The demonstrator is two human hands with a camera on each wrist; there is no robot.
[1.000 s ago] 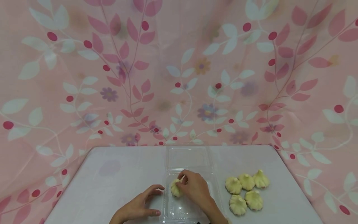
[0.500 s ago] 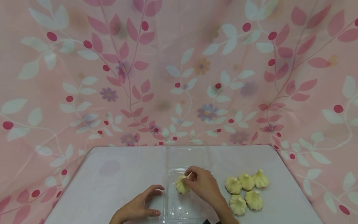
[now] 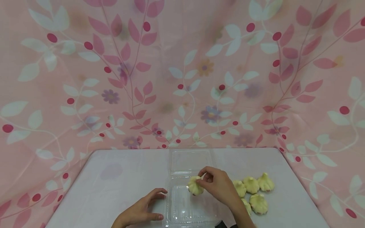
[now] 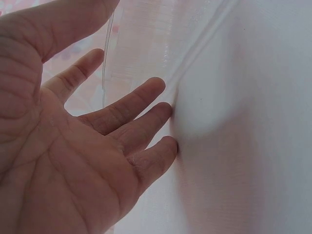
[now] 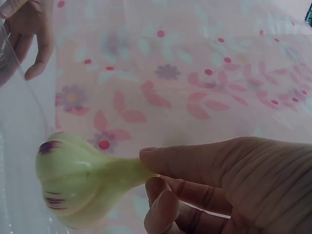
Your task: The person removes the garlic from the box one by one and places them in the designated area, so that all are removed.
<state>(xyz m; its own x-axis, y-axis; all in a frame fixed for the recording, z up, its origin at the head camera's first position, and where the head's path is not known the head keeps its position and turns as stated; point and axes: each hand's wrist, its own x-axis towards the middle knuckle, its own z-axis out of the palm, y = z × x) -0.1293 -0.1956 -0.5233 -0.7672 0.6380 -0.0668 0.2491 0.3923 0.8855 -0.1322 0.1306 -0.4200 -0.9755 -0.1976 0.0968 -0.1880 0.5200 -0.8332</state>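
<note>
My right hand [image 3: 219, 186] pinches a garlic bulb [image 3: 195, 186] by its stem, thumb on one side and fingers on the other. In the right wrist view the bulb [image 5: 78, 178] is pale yellow-green with purple streaks near its base. It hangs over the clear plastic clamshell box [image 3: 169, 209], whose lid [image 3: 191, 161] lies folded back behind it. Along the box's left side, my left hand [image 3: 142, 206] rests on the table with fingers spread and nothing held. The left wrist view shows that palm [image 4: 68, 161] facing the box, fingertips down at the white surface.
Several more garlic bulbs [image 3: 259, 203] lie grouped on the white table [image 3: 114, 186] to the right of the box, some partly hidden by the right forearm. A pink floral cloth [image 3: 159, 79] hangs behind the table. A black piece [image 3: 220, 224] shows at the right wrist.
My right hand has carried the garlic bulb up and rightward, from the box's left part toward its right back. The left hand has stayed in place.
</note>
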